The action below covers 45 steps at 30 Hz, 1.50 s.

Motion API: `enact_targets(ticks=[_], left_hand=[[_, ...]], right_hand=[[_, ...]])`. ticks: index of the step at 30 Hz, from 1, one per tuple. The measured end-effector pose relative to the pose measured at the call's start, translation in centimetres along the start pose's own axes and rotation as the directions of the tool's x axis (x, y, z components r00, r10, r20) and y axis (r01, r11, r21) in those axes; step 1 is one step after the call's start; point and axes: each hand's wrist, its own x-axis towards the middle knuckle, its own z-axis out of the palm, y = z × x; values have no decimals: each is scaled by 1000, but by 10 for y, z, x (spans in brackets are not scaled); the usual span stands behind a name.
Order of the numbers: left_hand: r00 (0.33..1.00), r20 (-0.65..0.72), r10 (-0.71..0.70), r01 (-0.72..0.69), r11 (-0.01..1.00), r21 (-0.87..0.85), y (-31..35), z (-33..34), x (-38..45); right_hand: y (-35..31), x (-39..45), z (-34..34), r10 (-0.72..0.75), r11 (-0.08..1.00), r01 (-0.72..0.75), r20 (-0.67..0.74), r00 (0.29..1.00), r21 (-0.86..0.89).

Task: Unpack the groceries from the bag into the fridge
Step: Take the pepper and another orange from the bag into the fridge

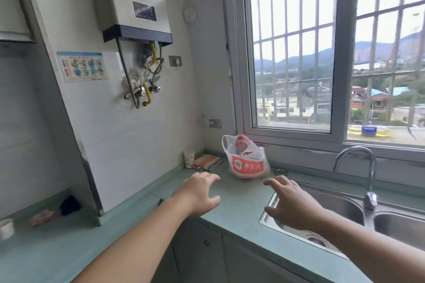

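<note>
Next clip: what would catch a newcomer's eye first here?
Two open hands, left hand and right hand, reach over the green counter toward a white and red plastic bag standing below the barred window. A steel sink lies to the right.

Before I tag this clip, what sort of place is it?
Probably a home kitchen: a steel double sink with faucet, a wall-mounted water heater, and a green countertop.

Bright daylight floods through the window (322,53), slightly overexposed; wide-angle edges bend, with mild motion blur.
</note>
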Motion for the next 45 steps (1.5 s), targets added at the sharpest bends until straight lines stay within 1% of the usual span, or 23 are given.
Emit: enact_targets(ticks=[4, 8, 14, 17, 22, 25, 27, 30, 34, 37, 40, 42, 45], left_hand=[[1000, -6, 23, -23, 999, -27, -14, 28, 61], [997, 12, 71, -70, 997, -44, -44, 59, 131], [994, 27, 109, -105, 988, -113, -99, 89, 244], [992, 60, 114, -103, 981, -167, -113, 104, 283], [984, 87, 154, -135, 972, -193, -136, 117, 349], [978, 117, 170, -146, 970, -193, -142, 126, 384], [973, 139, 184, -158, 971, -180, -144, 129, 409], [973, 144, 181, -156, 973, -171, -148, 133, 445], [970, 160, 182, -156, 974, -163, -161, 142, 499], [970, 158, 182, -147, 967, -210, -162, 154, 538], [973, 146, 178, -136, 957, -256, -156, 173, 578], [981, 119, 156, -110, 937, -330, -153, 186, 604], [977, 117, 177, -103, 879, -466, -151, 213, 638]], right_hand=[[29, 39, 9, 55, 998, -55, 10, 998, -15], [52, 93, 27, 130, 990, -129, 26, 991, -49], [62, 191, 56, 227, 973, -223, 54, 972, -65], [64, 229, 69, 245, 967, -236, 102, 964, -95], [79, 292, 95, 280, 959, -273, 107, 954, -77], [94, 326, 114, 301, 954, -298, 121, 946, -37], [106, 354, 125, 311, 950, -314, 107, 945, 11], [121, 401, 144, 349, 920, -357, 79, 934, 164], [124, 458, 184, 352, 884, -373, 126, 928, 281], [128, 493, 202, 390, 826, -415, 144, 909, 381], [137, 531, 212, 468, 758, -460, 105, 877, 463], [141, 558, 217, 559, 661, -512, 96, 824, 549], [148, 589, 235, 695, 460, -600, 156, 702, 654]])
